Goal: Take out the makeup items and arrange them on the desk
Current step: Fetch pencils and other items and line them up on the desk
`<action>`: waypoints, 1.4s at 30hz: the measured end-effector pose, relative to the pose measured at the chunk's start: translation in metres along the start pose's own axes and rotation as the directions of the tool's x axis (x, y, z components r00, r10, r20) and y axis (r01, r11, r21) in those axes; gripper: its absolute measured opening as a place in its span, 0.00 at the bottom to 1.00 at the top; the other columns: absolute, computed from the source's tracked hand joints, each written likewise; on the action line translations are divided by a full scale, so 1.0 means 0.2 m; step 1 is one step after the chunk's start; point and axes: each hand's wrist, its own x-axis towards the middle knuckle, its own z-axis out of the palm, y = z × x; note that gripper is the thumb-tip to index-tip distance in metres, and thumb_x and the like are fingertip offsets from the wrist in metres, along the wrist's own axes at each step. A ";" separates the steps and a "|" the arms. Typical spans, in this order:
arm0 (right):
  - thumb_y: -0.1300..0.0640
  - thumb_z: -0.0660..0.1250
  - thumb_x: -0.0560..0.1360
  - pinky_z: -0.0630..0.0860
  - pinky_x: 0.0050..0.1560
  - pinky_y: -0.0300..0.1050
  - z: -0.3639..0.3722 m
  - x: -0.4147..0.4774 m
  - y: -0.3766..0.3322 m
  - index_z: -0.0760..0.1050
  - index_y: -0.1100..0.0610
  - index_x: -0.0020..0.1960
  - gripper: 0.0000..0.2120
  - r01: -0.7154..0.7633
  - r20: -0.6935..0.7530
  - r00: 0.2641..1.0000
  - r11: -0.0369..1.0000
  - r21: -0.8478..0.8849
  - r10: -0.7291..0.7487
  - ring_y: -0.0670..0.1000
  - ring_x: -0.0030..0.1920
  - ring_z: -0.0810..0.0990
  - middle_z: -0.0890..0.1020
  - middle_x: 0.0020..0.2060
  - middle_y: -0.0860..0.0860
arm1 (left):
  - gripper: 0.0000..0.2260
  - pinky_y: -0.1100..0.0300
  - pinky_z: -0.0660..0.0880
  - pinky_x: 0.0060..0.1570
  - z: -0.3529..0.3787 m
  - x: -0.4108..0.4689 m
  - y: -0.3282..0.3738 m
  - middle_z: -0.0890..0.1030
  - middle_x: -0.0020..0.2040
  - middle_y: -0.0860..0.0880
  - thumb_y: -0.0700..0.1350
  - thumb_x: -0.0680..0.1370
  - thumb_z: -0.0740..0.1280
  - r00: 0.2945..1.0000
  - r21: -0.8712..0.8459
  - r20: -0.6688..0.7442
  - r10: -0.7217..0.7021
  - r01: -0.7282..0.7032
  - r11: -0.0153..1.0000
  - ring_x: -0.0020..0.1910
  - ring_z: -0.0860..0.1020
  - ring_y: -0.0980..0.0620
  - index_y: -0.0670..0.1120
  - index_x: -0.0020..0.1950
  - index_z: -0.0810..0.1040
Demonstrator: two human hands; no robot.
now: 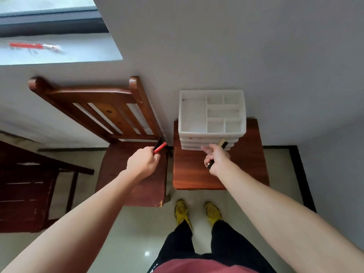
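Head view, and both hands are busy. The left hand [144,161] curls round a slim red-and-black makeup stick [160,147], held above the brown wooden chair [122,115]. The right hand [215,159] grips a black-and-gold makeup tube [224,143] just in front of the white plastic compartment organiser [211,134], whose top sections look empty. The organiser stands on a small reddish wooden tabletop [246,164] against the wall. Both items are held free, I'd judge for carrying to the dark wooden desk [23,158] at left.
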 end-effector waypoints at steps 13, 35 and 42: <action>0.38 0.62 0.77 0.70 0.40 0.47 0.11 -0.27 0.20 0.69 0.51 0.38 0.18 0.684 0.752 0.659 -0.436 -0.585 0.026 0.56 0.42 0.78 0.77 0.36 0.49 | 0.09 0.49 0.76 0.48 0.14 -0.64 -0.27 0.81 0.46 0.44 0.41 0.78 0.56 0.905 -0.322 -0.199 -0.375 0.301 0.898 0.47 0.77 0.40 0.44 0.50 0.76; 0.46 0.59 0.79 0.69 0.42 0.46 -0.25 -1.99 3.26 0.74 0.55 0.56 0.13 0.495 0.295 0.012 -0.262 0.828 0.955 0.60 0.51 0.79 0.80 0.51 0.56 | 0.07 0.55 0.69 0.38 1.30 -3.86 -1.54 0.79 0.43 0.44 0.45 0.79 0.60 -0.083 -0.686 -0.020 -0.996 0.726 -0.047 0.45 0.78 0.39 0.48 0.41 0.69; 0.47 0.57 0.81 0.67 0.43 0.44 -0.59 -2.42 4.18 0.73 0.55 0.59 0.14 0.343 0.023 -0.068 0.002 0.939 0.997 0.59 0.53 0.79 0.80 0.53 0.56 | 0.05 0.57 0.67 0.36 1.68 -4.52 -1.74 0.79 0.41 0.46 0.44 0.78 0.60 -0.303 -0.735 0.155 -0.940 0.601 -0.314 0.40 0.75 0.43 0.46 0.47 0.75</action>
